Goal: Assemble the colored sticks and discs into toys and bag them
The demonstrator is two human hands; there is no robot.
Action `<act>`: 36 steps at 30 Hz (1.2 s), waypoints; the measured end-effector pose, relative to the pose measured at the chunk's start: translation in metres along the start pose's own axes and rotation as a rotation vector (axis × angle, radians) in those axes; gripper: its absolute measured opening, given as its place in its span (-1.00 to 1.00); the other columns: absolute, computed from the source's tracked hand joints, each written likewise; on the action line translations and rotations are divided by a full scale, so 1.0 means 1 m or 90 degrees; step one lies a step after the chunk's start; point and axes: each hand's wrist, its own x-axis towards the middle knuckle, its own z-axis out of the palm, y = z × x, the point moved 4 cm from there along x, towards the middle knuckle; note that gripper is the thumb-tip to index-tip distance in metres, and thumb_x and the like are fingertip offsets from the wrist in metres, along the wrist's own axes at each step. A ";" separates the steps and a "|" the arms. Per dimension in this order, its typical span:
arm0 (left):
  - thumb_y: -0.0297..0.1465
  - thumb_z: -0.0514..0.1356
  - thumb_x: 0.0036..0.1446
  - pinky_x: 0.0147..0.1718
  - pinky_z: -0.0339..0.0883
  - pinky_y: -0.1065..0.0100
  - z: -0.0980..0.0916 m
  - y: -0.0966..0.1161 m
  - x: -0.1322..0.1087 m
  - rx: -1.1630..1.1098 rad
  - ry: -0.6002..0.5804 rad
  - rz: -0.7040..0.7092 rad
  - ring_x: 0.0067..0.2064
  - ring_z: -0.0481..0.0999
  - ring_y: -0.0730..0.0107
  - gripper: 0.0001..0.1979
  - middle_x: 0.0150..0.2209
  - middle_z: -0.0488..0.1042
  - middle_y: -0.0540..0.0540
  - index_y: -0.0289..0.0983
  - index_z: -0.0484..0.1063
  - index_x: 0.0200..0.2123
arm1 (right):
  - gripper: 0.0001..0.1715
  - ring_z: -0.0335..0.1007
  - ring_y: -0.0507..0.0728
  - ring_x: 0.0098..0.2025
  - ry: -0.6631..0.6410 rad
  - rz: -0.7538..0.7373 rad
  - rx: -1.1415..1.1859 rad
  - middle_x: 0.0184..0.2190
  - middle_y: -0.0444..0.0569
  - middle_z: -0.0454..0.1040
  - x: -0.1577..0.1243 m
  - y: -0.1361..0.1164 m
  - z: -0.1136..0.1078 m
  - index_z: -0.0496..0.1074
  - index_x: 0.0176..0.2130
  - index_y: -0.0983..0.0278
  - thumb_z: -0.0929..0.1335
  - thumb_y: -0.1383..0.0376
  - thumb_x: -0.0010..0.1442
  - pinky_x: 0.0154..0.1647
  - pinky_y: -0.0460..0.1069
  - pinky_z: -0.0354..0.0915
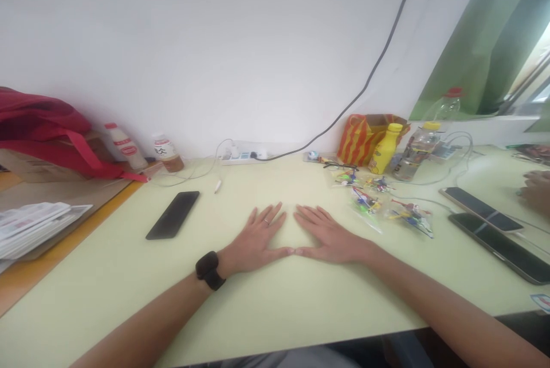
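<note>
Flat on the pale green table (258, 316) lies my left hand (256, 241), palm down with its fingers apart. It wears a ring, and a black watch (209, 270) is on that wrist. My right hand (329, 236) rests palm down beside it, fingers stretched out. The two thumb tips meet or nearly meet. Neither hand holds anything. A black phone (173, 215) lies to the left of my left hand. Several clear bags of small colourful plastic pieces (410, 216) lie to the right of my right hand.
A power strip (238, 154) with a dark cable (365, 87) sits against the wall. Bottles stand at the back, including a yellow bottle (385, 149) near a striped paper bag (354, 139). Two phones (498, 245) lie right, near another person's hand (537, 190). Papers (36, 224) lie left.
</note>
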 end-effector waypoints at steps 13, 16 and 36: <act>0.16 0.03 0.32 0.41 -0.12 -0.19 -0.007 0.005 0.000 -0.015 0.038 0.010 0.38 0.18 -0.11 -0.20 0.39 0.21 -0.26 -0.18 0.10 0.43 | 0.16 -0.22 0.40 0.51 0.054 0.001 0.007 0.51 0.16 -0.09 -0.001 0.000 -0.005 -0.09 0.52 0.25 0.22 -0.34 0.27 0.50 0.28 -0.10; 0.15 0.04 0.32 0.40 -0.11 -0.20 -0.006 0.004 0.000 -0.016 0.045 0.015 0.38 0.19 -0.12 -0.21 0.38 0.22 -0.25 -0.15 0.08 0.44 | 0.12 -0.16 0.41 0.49 0.069 -0.005 0.014 0.49 0.17 -0.04 -0.001 0.001 -0.006 -0.06 0.51 0.22 0.25 -0.32 0.27 0.48 0.27 -0.06; -0.18 0.13 0.38 0.34 0.14 -0.03 -0.010 0.003 0.000 -0.067 0.108 0.018 0.37 0.22 0.03 -0.47 0.38 0.24 -0.15 -0.11 0.24 0.36 | -0.26 0.05 0.33 0.40 0.165 -0.049 0.055 0.39 0.15 0.10 0.000 0.003 -0.009 0.16 0.38 0.17 0.34 0.05 0.33 0.41 0.23 0.12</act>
